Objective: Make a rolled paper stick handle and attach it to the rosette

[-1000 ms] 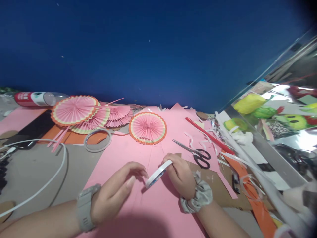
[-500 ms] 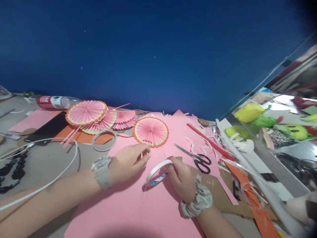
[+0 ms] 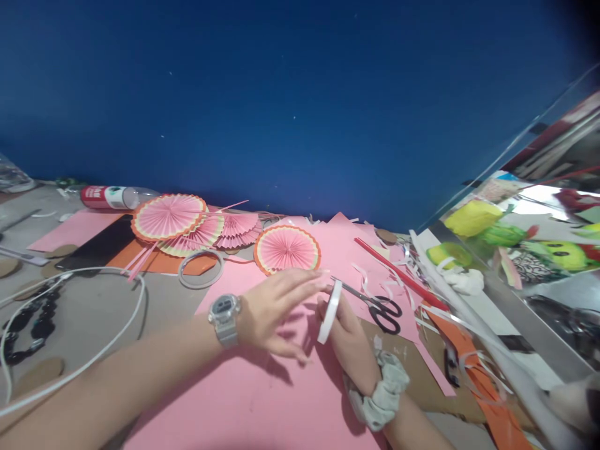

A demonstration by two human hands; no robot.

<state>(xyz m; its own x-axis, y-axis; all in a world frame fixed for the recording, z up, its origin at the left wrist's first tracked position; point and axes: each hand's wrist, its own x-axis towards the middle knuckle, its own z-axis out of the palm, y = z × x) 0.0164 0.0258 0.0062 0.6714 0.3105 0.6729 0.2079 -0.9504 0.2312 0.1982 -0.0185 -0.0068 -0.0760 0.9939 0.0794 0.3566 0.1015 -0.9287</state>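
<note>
My right hand [image 3: 345, 325] grips a roll of white tape [image 3: 330, 312], seen nearly edge-on above a large pink sheet of paper [image 3: 262, 406]. Just to its left, my left hand [image 3: 276, 309] is open and holds nothing, its fingers spread toward the roll. Beyond my hands lies a round pleated paper rosette [image 3: 287, 247], pink and cream with an orange rim; my left fingers hide a little of its lower edge. Black-handled scissors [image 3: 382, 310] rest on the paper to the right of my right hand.
More pleated rosettes [image 3: 169, 215] overlap at the left, with a tape ring [image 3: 201, 269] and a plastic bottle [image 3: 110, 197] nearby. A white cable [image 3: 138, 319] loops on the left. Right of the scissors are a red strip [image 3: 403, 275], orange paper [image 3: 487, 394] and a blue wall [image 3: 290, 112] behind.
My left hand has moved right and its fingers have spread. The tape roll has turned from a slanted ring to nearly edge-on, shifting right with my right hand. The view has shifted slightly.
</note>
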